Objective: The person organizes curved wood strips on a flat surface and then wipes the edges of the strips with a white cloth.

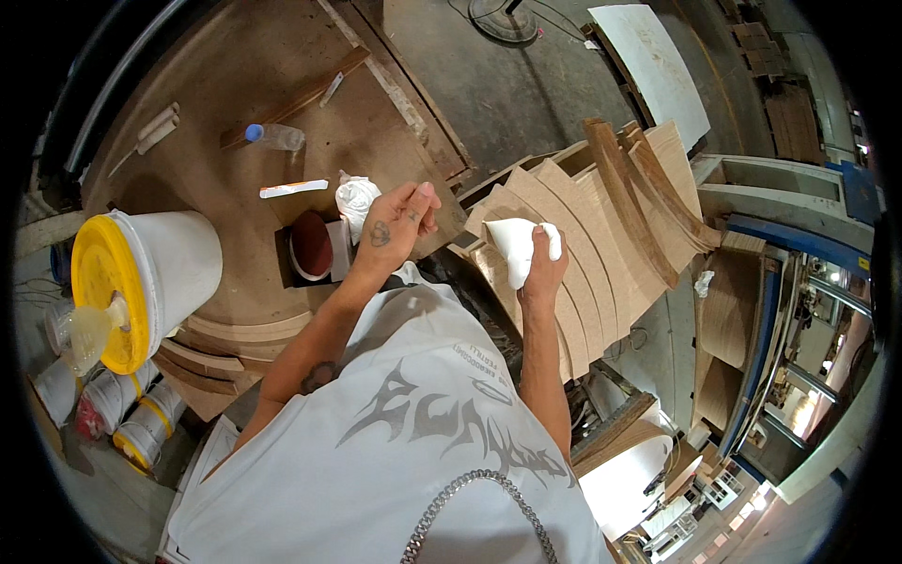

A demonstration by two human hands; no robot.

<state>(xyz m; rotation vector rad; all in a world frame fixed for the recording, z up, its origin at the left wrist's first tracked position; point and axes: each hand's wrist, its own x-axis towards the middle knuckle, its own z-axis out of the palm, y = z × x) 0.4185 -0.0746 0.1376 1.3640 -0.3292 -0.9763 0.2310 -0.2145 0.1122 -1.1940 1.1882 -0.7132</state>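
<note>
My right hand (542,273) grips a smooth white bundle (512,246) that looks like a folded cloth. It is over a stack of curved brown boards (597,291), and I cannot tell whether the bundle touches them. My left hand (399,224) is closed with its fingers curled, near the edge of the brown work table (211,113). What it holds, if anything, is hidden. Beside it on the table lies a crumpled white cloth or bag (357,197). A dark box holding a round reddish-brown thing (311,246) is close to my left wrist.
A white bucket with yellow rim (178,254) stands at the left. A blue-capped clear bottle (277,137), an orange-white strip (293,189) and white rolls (158,127) lie on the table. Curved wooden pieces (625,193) rest atop the boards. Metal racks (799,376) stand at right.
</note>
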